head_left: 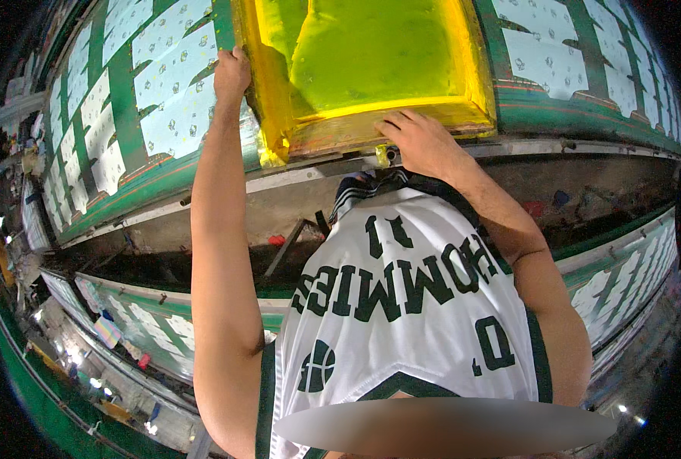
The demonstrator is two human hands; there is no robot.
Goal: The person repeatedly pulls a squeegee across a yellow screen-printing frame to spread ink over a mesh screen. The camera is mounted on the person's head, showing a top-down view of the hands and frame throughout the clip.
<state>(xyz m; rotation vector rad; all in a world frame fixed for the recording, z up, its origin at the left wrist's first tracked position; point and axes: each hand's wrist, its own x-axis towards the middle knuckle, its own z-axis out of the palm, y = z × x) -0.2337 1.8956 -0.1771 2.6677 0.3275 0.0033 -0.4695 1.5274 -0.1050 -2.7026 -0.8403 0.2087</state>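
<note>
A screen-printing frame (pixel 474 99), smeared with bright yellow ink around a yellow-green mesh, lies on the long green table. My left hand (pixel 232 75) is at its left side, fingers curled in against the frame's outer edge; their tips are partly hidden. My right hand (pixel 423 144) bends over the near wooden rail, fingers curled on it and thumb side toward the middle. Just below those fingers a small metal fitting (pixel 391 154) with yellow ink on it sits on the table's edge rail.
Pale blue printed fabric pieces (pixel 173 88) lie in rows left of the frame, with more fabric pieces (pixel 543 61) to its right. A metal rail (pixel 585 147) runs along the near table edge. Behind me stands another green table (pixel 157 298) with pale pieces on it.
</note>
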